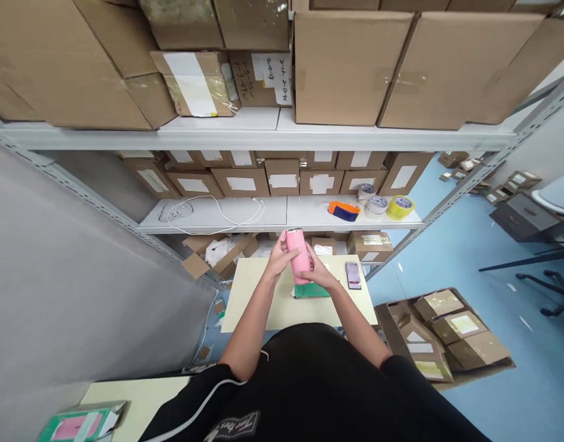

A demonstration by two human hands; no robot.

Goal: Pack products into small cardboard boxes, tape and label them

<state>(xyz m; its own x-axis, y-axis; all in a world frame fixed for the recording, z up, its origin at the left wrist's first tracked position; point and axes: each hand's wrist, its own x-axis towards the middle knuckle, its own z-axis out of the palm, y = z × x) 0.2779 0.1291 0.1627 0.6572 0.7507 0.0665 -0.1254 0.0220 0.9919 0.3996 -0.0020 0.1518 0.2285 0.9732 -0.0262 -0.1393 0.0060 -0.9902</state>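
Observation:
A pink tumbler (299, 256) with a dark, metal-looking top is held up over the small cream table (249, 288), tilted slightly. My left hand (279, 256) wraps around its upper left side, with the thumb across the front. On the lower right, my right hand (316, 270) grips it, fingers against the side and near the base. Beneath the tumbler a green box (312, 290) lies on the table, partly covered by the tumbler and my right hand. A phone (353, 276) rests at the table's right.
Ahead stands a metal shelf (277, 140) stacked with cardboard boxes (350, 67). Its middle board holds tape rolls (400, 207), an orange-and-blue item (344, 211) and a white cable (221, 212). An open carton (447, 337) of boxes sits on the right floor. Another green box (81, 423) lies lower left.

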